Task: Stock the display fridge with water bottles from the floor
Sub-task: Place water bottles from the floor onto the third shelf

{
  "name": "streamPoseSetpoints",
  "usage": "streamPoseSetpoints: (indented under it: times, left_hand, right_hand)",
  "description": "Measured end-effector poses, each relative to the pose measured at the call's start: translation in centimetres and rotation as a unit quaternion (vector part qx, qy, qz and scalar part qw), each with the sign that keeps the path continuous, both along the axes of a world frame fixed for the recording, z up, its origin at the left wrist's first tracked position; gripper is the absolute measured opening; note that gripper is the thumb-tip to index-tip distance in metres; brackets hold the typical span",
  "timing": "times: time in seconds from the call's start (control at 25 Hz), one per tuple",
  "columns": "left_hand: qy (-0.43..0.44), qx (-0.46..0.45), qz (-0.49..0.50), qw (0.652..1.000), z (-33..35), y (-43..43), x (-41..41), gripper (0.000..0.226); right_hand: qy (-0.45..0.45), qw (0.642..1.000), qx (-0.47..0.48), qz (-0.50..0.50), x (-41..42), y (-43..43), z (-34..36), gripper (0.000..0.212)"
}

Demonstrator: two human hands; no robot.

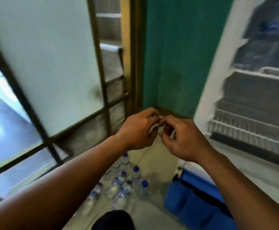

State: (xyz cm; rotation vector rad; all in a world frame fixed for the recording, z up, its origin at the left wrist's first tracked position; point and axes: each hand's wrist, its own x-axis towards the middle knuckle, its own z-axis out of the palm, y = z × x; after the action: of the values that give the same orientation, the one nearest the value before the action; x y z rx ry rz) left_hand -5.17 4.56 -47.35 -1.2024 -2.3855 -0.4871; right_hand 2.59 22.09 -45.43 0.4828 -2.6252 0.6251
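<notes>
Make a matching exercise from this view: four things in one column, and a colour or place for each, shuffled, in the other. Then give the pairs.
Things
1. water bottles
2. wire shelves
3. wall
4. left hand

Descriptions
A. teal
B. white, inside the fridge at the right
C. raised, fingertips meeting those of the right hand
D. on the floor, blue caps

Pairs: 1-D, 2-B, 3-A, 4-C

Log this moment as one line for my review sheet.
left hand, right hand: fingertips meeting, no bottle held | water bottles: on floor below | fridge: open, lower wire shelves bare
</notes>
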Motion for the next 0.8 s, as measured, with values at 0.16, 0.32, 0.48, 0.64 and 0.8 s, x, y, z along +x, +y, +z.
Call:
streamPoseSetpoints:
  times: [0.16,0.32,0.48,0.64,0.8]
  left_hand:
    - [-0.090,-0.003,0.141,0.986,-4.4,-12.9,-1.0,0.025]
    - [-0.207,-0.011,0.310,0.928,-11.1,-24.8,-0.4,0.033]
    - [-0.343,-0.059,0.427,0.835,-21.0,-32.2,2.6,0.041]
    - [-0.456,-0.125,0.436,0.765,-29.1,-35.0,5.7,0.076]
    - [-0.465,-0.096,0.446,0.759,-34.2,-35.0,7.2,0.094]
  right_hand:
    - [-0.133,0.990,-0.030,0.043,-4.7,-10.5,-4.0,0.014]
    - [-0.285,0.954,-0.089,0.013,-8.4,-20.3,-12.4,0.009]
    - [-0.409,0.910,-0.066,0.023,-7.9,-27.5,-24.6,0.003]
    - [-0.440,0.896,-0.023,0.053,-6.9,-33.1,-33.3,0.009]
    - [-0.399,0.913,-0.030,-0.076,-7.6,-35.8,-37.6,0.062]
